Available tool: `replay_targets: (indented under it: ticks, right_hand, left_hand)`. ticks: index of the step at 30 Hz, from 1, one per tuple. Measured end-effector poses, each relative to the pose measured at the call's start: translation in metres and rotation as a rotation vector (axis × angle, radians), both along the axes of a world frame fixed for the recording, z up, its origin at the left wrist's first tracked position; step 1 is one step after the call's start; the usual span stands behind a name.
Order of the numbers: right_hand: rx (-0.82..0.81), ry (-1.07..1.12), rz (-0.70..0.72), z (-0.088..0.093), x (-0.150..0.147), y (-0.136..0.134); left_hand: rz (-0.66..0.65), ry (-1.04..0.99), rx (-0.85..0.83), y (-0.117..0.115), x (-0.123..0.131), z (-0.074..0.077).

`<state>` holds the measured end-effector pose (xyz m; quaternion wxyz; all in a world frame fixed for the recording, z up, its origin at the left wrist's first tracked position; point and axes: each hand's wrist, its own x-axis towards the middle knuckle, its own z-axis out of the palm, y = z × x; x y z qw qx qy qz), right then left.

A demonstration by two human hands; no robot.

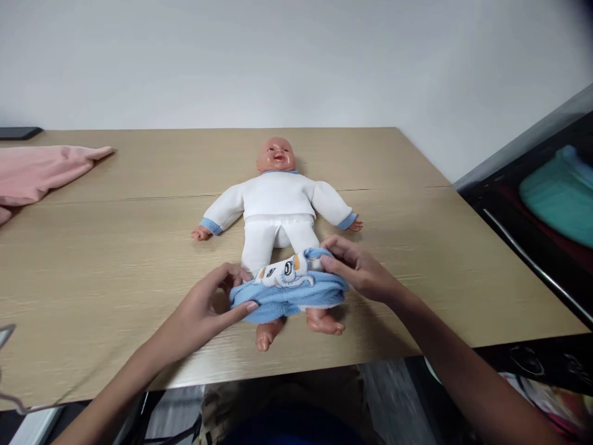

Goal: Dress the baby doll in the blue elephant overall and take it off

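Observation:
A baby doll (278,193) lies on its back on the table, head toward the wall and arms spread. It wears a white top with blue cuffs. Around its lower legs is a bunched pair of blue baby pants (287,296) with a white embroidered cartoon patch; both bare feet stick out below. My left hand (208,303) grips the left side of the pants between thumb and fingers. On the other side, my right hand (354,266) pinches the upper right edge of the pants, close to the doll's leg.
A pink cloth (46,173) lies at the left of the wooden table (139,259), near a dark flat object (19,133) at the back. Beyond the right edge sits a teal item (560,198) on something black. A thin cord (13,402) crosses the lower left.

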<state>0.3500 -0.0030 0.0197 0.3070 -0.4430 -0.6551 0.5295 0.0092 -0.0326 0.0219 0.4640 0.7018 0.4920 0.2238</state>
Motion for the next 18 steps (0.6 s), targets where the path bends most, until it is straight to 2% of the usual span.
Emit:
replay_targets:
  ticks: [2, 4, 6, 8, 10, 11, 15, 18]
  right_hand:
    - [0.112, -0.164, 0.142, 0.01, 0.0, 0.001]
    - [0.197, -0.227, 0.2, 0.016, -0.003, 0.0]
    - [0.184, -0.155, 0.117, 0.016, -0.007, -0.002]
    - [0.087, -0.02, -0.021, 0.01, -0.012, -0.001]
    - [0.001, 0.077, -0.117, 0.002, -0.017, 0.001]
    - [0.008, 0.076, -0.15, -0.002, -0.018, 0.003]
    - [0.224, -0.167, -0.208, -0.01, -0.017, 0.011]
    - [0.239, -0.236, -0.181, -0.012, -0.013, 0.01]
  left_hand:
    - [-0.016, -0.06, -0.094, -0.002, -0.002, 0.0]
    - [-0.034, -0.135, -0.124, -0.002, -0.003, -0.002]
    - [-0.037, -0.258, -0.153, 0.0, -0.003, -0.005]
    - [0.0, -0.379, -0.18, 0.003, -0.003, -0.008]
    - [0.054, -0.42, -0.186, 0.006, -0.002, -0.01]
    - [0.068, -0.411, -0.186, 0.008, -0.001, -0.011]
    - [0.009, -0.302, -0.219, 0.01, 0.004, -0.007]
    - [-0.034, -0.19, -0.199, 0.008, 0.009, -0.002]
